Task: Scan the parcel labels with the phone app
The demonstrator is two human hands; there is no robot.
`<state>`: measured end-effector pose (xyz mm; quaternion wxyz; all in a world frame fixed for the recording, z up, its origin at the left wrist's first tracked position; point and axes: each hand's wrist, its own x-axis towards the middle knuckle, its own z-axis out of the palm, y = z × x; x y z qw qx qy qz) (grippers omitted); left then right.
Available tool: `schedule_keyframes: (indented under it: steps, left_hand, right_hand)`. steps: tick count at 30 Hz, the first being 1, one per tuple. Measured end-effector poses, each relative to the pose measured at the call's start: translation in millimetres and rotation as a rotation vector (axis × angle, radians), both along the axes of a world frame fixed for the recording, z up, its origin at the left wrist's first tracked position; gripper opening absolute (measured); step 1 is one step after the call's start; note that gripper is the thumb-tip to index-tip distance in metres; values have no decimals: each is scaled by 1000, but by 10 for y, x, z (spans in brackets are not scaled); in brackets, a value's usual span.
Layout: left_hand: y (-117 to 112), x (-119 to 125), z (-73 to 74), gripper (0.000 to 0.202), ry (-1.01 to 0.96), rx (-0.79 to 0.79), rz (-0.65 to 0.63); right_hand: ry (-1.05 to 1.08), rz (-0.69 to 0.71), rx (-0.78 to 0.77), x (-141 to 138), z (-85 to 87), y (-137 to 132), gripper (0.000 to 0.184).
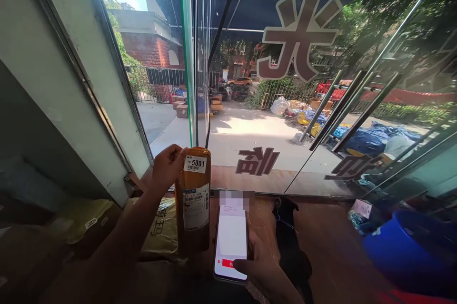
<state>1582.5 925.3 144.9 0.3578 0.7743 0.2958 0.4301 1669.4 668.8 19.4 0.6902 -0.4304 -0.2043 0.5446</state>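
My left hand [166, 169] is closed on the upper left edge of a tall brown parcel [194, 178], which stands upright. A small white label with "5001" is near its top, and a larger printed label lies below. To the right, my right hand [262, 263] grips a smartphone [231, 237] from its right side. The thumb rests over a red button near the bottom of the lit, mostly white screen. Behind the brown parcel, a yellow package [162, 228] with dark printed characters is partly hidden by my left arm.
Glass doors [250, 118] with metal handles [352, 109] stand ahead. A black dog [291, 242] is on the floor right of the phone. Further right is a blue tub [410, 251]; another yellow package [84, 220] lies at left. Boxes and bags sit outside.
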Motion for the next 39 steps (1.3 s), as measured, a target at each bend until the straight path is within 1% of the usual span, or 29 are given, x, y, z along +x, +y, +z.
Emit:
schedule_keyframes:
  steps: [3,6,9,14,18,22,25,30,33,36,39]
  left_hand:
    - [13,-5,8,29,-11,-14,-3]
    - [18,-7,21,29,-11,-22,2]
    - [9,-12,35,29,-5,-25,6]
    - [-20,-29,71,29,13,-26,-12]
    - [-33,-26,77,29,15,-25,-18]
    - [-77,2,42,31,53,16,14]
    - [-143,55,5,31,80,40,20]
    - [-296,224,-55,28,101,65,-22]
    - [-441,372,-123,29,123,77,-48]
    - [-673,545,-227,30,138,94,-87]
    - [-983,727,-358,29,123,160,-195]
  right_hand:
    - [9,7,16,-17,10,15,75]
    - [13,-16,1,-27,11,19,80]
    - [12,-25,1,-22,8,18,81]
    - [-21,-18,-2,-21,86,10,76]
    - [-5,-21,-10,-53,152,-4,70]
    - [-18,-108,-59,-70,96,-32,67]
    - [-40,-122,-41,-59,72,-90,67]
    - [-91,-111,-27,-39,196,-262,66]
    - [-40,-176,-26,-42,226,-379,62]
    - [117,-246,-32,-48,177,-541,63]
    - [182,-384,-93,-57,120,-815,64]
